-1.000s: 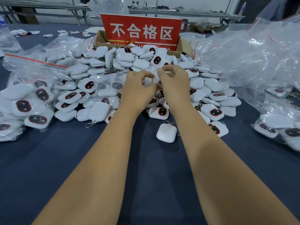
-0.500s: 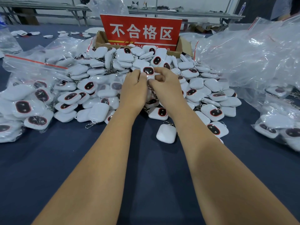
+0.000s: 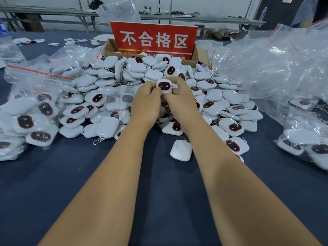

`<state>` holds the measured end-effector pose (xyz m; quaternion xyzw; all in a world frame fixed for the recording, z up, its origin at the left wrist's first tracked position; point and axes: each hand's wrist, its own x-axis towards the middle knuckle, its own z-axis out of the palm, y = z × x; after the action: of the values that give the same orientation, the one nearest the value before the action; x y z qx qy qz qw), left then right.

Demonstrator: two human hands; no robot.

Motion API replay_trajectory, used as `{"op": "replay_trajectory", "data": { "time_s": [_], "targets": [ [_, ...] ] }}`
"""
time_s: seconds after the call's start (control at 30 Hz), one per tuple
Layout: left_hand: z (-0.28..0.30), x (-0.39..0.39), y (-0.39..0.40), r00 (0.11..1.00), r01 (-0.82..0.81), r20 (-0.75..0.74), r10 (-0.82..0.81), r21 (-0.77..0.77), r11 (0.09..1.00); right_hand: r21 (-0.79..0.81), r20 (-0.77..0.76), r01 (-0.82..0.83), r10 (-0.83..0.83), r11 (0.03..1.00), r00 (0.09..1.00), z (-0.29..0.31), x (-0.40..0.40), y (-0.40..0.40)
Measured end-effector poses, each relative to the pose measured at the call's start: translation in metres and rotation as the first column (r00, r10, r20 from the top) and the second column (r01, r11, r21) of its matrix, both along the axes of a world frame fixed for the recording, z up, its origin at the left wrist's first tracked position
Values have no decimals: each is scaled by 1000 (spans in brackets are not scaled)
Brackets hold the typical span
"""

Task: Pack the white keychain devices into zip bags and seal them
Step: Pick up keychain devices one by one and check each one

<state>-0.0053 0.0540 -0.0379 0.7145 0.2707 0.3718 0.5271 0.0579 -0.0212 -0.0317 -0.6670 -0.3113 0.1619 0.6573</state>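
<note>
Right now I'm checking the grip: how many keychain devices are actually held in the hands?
1. A single white device, dark face up, is pinched between the left hand and right hand above the pile. Any held lower down would be hidden behind the fingers.

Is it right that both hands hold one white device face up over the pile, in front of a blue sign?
No, the sign is red, not blue, as the head view shows. Both hands, left and right, do hold one device face up over the pile.

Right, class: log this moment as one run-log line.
stage: picking | hands: left hand and right hand hold one keychain device face-up over device pile | bagged: no | zip bags: right
</note>
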Motion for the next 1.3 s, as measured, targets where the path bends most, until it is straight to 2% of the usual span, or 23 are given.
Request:
{"op": "replay_trajectory", "data": {
  "time_s": [0.13, 0.47, 0.77, 1.3],
  "targets": [
    [1, 2, -1, 1000, -5, -10, 5, -46, 999, 8, 2, -22, 22, 1000, 1000, 2, -1, 0],
    [2, 3, -3, 999, -5, -48, 4, -19, 1000, -7, -37, -33, 32, 999, 999, 1, 2, 0],
    [3, 3, -4, 998, -14, -55, 14, 7, 1000, 32, -96, 41, -38, 999, 995, 2, 1, 3],
    [-1, 3, -3, 997, -18, -70, 20, 32, 999, 22, -33, -9, 10, 1000, 999, 2, 0, -1]
  ]
}}
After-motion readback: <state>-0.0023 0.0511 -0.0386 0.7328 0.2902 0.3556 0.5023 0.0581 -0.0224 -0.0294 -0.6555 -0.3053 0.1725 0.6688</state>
